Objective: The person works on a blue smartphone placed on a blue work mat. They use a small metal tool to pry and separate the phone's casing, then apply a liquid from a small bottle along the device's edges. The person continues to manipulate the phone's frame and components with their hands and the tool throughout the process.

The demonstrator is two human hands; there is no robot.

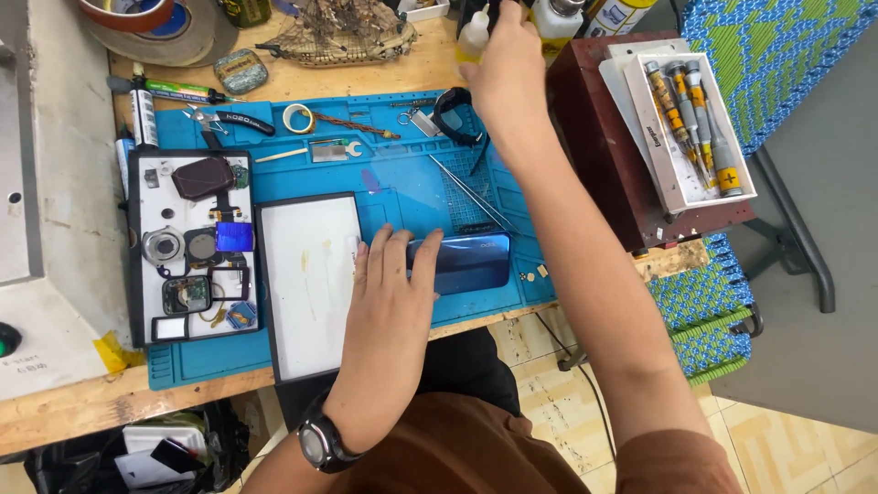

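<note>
The blue phone lies near the front edge of the blue mat, and my left hand rests on it flat with fingers spread, I think to keep it from sliding. My right hand reaches to the far side and closes around a small yellow bottle; between them the mat has free room, only thin tweezers lie there.

This is a small repair workshop for phones. A wooden worktop carries a blue repair mat with moulded compartments. At nine o'clock a tray holds small loose phone parts; at two o'clock a white box holds a row of screwdrivers. Near twelve o'clock lie tweezers, cutters, rolls of tape and small bottles. A blue phone lies at the mat's centre.
</note>
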